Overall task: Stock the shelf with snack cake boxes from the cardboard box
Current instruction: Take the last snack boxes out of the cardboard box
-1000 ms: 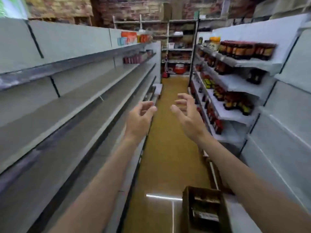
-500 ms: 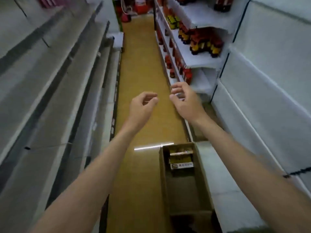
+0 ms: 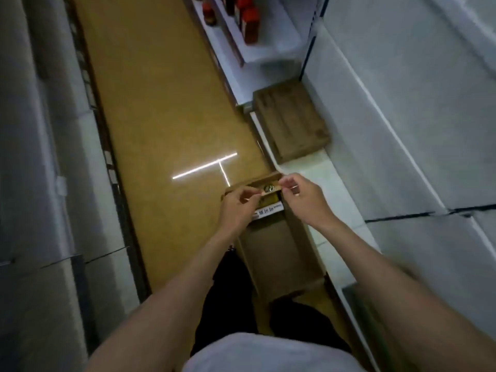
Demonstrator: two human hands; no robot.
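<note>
Head view looks steeply down at a long, open brown cardboard box standing on the yellow-brown floor, tight against the base of the white shelf unit on the person's right. Both hands meet at the box's far end. The left hand and the right hand each bring thumb and fingers together on one end of a thin tan snack cake box, so each grip is closed on that box, pinching it from opposite sides (contact is slightly blurred, but the fingers curl round its ends).

The relation that matters: the snack cake box runs crosswise to the carton, its long axis going from one hand to the other, and it sits level with the carton's far rim, directly between the grips. Neither hand is clearly nearer. The bare shelf surface lies just to the right, so the right hand is on the shelf side.

It looks flat and narrow, tan, with a small round picture near its middle. Below it in the carton lie a yellow pack and a white label strip with dark print too blurred to read. The carton's near part appears empty.
</note>
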